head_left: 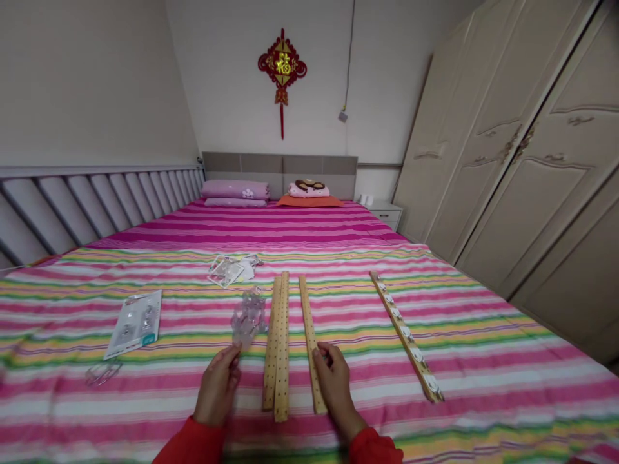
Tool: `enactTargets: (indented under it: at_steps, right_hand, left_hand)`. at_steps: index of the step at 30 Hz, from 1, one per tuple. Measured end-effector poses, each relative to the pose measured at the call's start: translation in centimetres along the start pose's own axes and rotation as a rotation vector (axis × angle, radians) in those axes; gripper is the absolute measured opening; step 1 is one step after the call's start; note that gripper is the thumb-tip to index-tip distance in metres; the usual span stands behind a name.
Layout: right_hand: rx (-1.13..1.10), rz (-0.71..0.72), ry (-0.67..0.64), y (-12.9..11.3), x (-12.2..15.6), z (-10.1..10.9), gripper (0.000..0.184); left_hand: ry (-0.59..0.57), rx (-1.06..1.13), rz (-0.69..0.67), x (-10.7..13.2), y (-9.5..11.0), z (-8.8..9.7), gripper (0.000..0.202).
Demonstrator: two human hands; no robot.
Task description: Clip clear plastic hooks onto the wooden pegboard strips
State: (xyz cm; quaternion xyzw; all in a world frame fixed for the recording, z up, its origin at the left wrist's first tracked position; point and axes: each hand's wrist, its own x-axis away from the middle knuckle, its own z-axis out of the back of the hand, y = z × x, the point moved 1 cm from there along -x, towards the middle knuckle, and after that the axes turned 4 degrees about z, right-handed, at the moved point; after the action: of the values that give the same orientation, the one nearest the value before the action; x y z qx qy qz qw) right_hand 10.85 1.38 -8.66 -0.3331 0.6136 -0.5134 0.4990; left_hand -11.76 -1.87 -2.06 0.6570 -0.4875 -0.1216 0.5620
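My left hand has its fingers curled, with thumb and forefinger closed at the near end of a crumpled clear plastic piece; its exact kind is hard to make out. My right hand grips a narrow wooden strip with small holes along its right edge, the strip lying lengthwise away from me. Between my hands lie two more perforated wooden strips, side by side and partly overlapping. Off to the right, another wooden strip bears a row of several white and metallic pieces.
A blister card lies at left, with a clear loose piece before it. Further back are several small packets. All rest on a striped bedspread. A slatted rail borders the left; a wardrobe stands right.
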Motion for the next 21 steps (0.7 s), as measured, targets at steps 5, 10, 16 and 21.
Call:
enactTargets:
  at_steps: [5,10,16,21]
  right_hand:
    - [-0.135,-0.078,-0.025,-1.8,-0.2,0.6,0.025]
    - [-0.122,0.054,-0.099,-5.7,-0.3,1.7,0.018]
    - [-0.010,0.291,-0.324,-9.0,-0.1,2.8,0.010]
    - [0.071,0.338,-0.404,-9.4,0.4,3.6,0.011]
  left_hand:
    - [-0.181,0.010,0.151,2.5,0.1,-1.7,0.035]
    - [-0.463,-0.401,0.011,4.0,0.7,-3.4,0.032]
    - [-0.688,-0.743,-0.115,4.6,1.3,-5.5,0.021]
    - [-0.818,-0.911,-0.178,5.6,1.9,-7.2,0.015]
